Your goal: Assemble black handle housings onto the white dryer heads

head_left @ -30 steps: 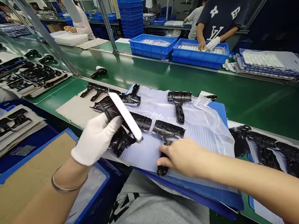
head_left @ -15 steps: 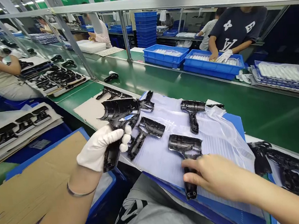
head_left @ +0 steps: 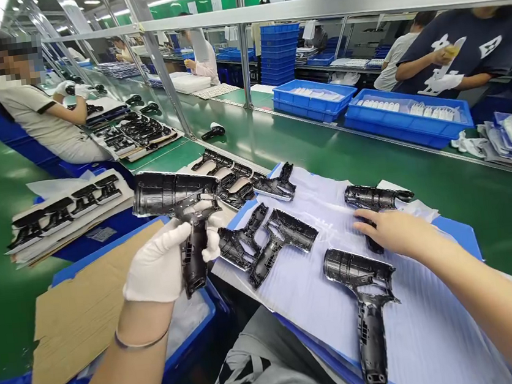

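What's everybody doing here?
A person is holding up a black plastic shell in a white-gloved left hand. Their bare right hand rests on another shell, which lies with more shells on a pale sheet. Across the green belt, a co-worker holds something small and yellow above a blue crate.

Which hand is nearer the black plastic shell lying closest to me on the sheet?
Right. The right hand is just above the black plastic shell, not touching it. The left hand is far off to its left, holding another shell.
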`<state>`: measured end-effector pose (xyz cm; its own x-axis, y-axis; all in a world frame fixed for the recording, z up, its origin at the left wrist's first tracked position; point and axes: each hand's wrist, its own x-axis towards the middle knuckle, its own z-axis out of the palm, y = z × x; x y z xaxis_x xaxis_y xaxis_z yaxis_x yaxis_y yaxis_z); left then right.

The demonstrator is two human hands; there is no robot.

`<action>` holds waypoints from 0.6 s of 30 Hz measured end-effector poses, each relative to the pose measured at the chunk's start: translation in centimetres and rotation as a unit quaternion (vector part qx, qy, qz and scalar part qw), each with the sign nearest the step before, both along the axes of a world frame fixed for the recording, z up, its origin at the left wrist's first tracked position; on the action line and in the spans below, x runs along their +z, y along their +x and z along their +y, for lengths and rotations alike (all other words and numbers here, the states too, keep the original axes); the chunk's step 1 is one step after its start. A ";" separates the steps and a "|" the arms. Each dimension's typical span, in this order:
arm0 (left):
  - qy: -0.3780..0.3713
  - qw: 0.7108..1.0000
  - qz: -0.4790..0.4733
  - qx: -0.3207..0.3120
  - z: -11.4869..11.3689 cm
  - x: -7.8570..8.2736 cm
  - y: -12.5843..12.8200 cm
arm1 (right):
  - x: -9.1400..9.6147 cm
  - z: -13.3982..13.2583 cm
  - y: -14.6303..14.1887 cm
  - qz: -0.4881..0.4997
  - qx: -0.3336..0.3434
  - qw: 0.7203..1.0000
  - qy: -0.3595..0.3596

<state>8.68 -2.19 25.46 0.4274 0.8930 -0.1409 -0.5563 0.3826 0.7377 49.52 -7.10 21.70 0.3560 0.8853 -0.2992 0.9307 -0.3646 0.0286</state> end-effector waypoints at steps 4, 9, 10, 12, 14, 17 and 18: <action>0.004 1.000 0.005 -0.007 0.2 -0.3 0.3 | 1.4 -0.4 0.0 -0.034 -0.019 0.999 0.032; 0.067 0.997 0.042 0.017 -0.1 -0.8 1.3 | 3.8 -4.0 2.4 0.265 -0.149 0.918 0.253; 0.082 0.996 0.044 0.017 -0.3 -1.0 1.7 | 3.9 -5.1 2.4 0.348 -0.167 0.877 0.286; 0.104 0.994 0.039 0.004 -1.0 -1.3 2.8 | 3.9 -7.6 1.6 0.452 -0.176 0.810 0.328; 0.112 0.993 0.027 -0.026 -1.9 -1.5 4.3 | 3.6 -10.3 -0.1 0.481 -0.182 0.784 0.348; 0.099 0.992 0.013 -0.078 -3.5 -1.5 7.1 | 2.5 -14.3 -2.7 0.468 -0.208 0.781 0.357; 0.095 0.991 0.016 -0.095 -4.1 -1.4 8.2 | 1.9 -15.4 -3.3 0.466 -0.214 0.782 0.355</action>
